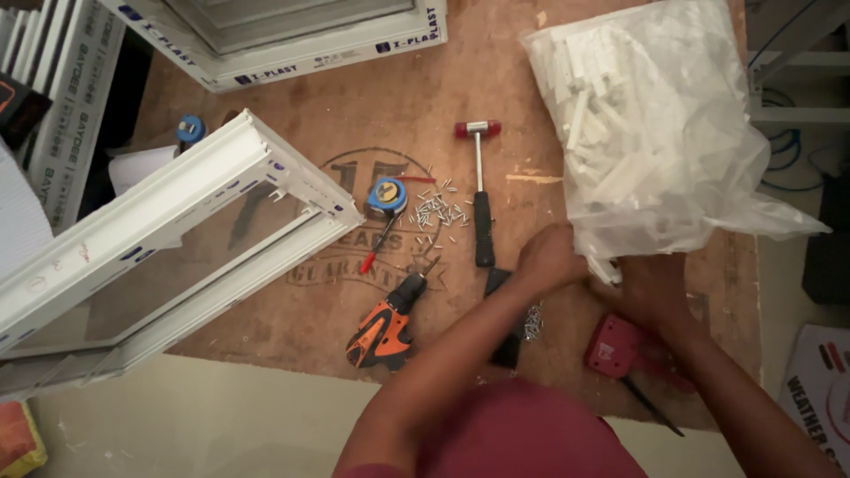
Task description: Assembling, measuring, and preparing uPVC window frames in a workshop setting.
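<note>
Two hands meet at the near edge of a clear plastic bag of white pieces [651, 124] on the desk [354, 106]; the left hand [549, 258] and right hand [651, 288] look curled, grip unclear; a hammer [481, 190] lies just left, a drill [385, 323] nearer.

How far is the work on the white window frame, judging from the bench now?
Done: the white frame lies with its corner already joined, and loose screws are spread beside the tape measure. In hand: the left hand and right hand are both at the mouth of the plastic bag of small white pieces. Left: the drill and mallet lie untouched, so fixing seems still ahead.
</note>
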